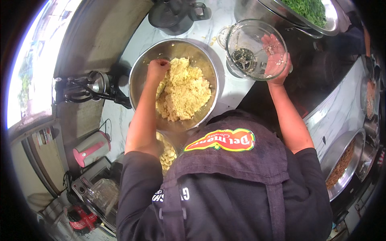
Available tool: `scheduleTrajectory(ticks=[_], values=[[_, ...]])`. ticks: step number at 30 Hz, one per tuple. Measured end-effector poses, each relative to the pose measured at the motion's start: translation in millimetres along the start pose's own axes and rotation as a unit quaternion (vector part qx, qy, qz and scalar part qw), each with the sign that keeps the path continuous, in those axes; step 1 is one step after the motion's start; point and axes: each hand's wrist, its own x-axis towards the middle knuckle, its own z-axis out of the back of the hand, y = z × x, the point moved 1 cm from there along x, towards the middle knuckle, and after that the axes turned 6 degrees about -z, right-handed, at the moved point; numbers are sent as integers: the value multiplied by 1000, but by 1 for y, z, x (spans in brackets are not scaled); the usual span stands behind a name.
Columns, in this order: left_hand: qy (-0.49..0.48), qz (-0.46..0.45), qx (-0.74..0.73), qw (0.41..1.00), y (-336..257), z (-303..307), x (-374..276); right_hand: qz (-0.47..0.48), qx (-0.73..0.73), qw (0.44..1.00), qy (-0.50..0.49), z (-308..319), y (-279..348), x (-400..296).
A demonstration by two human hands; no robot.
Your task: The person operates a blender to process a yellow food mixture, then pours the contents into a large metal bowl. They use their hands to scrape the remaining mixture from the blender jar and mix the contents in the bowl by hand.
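Observation:
My left hand [158, 69] is inside a wide stainless steel bowl [213, 87], its fingers curled at the left edge of a heap of yellow, finely chopped food [185, 93]. Whether it grips a utensil is hidden by the hand itself. On the right, a clear glass blender jar [254, 33] leans with its mouth towards me. My right hand [279, 64] holds it by the outer wall, palm showing through the glass. Metal blades [245, 60] sit at the jar's bottom, and bits of food cling to its wall.
Pale peeled cloves [167, 155], apparently garlic, lie below the bowl, partly hidden by my arm. A dark lidded pitcher [172, 18] stands beyond. Chopped green leaves [307, 12] fill a steel bowl at upper right; another steel bowl [359, 159] holds brown food. Utensils [90, 89] hang at left.

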Motion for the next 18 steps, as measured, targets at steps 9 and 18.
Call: scheduleTrajectory(ticks=[9,18], values=[[-146,-140,-112,973,-81,28,-26,19,-15,1000,-2,-4,-2,-1],[42,-469,-4,882,-251,-18,-117,-21,-26,999,-37,-5,5,-3]])
